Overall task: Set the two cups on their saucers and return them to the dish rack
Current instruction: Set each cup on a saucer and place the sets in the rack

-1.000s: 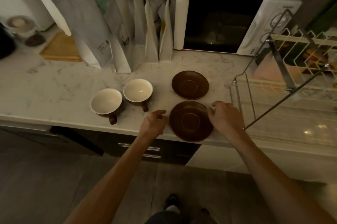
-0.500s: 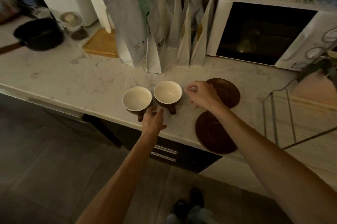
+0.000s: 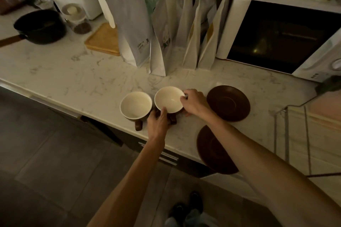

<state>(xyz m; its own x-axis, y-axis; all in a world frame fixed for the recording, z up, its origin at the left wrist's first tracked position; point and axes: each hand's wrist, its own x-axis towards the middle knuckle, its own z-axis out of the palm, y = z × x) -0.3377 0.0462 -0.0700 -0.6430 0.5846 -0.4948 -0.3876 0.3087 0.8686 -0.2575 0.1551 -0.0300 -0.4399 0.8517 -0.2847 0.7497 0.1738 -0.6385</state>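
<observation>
From the head camera I see both of my hands closed around the same cup. My left hand (image 3: 158, 122) is curled against its near side, fingers on the rim by the handle; my right hand (image 3: 193, 102) pinches the far-right rim with thumb and fingertips. That right cup (image 3: 168, 99) stands upright on the marble counter (image 3: 77, 79), brown outside, cream inside. Touching or just beside it on the left is the left cup (image 3: 136, 105), also upright, handle toward me, with nothing holding it.

Both saucers are bare. The far saucer (image 3: 228, 103) lies just right of my right hand; the near saucer (image 3: 215, 150) sits at the counter's front edge, partly hidden under my right forearm. The wire dish rack (image 3: 293, 134) is at the right edge of view, beyond the saucers.

Behind the cups stands a row of upright paper bags (image 3: 166, 29), with a microwave (image 3: 284, 36) to their right. Further left lie a wooden board (image 3: 103, 39), a glass jar (image 3: 76, 19) and a dark saucepan (image 3: 39, 26), all well apart from the cups.
</observation>
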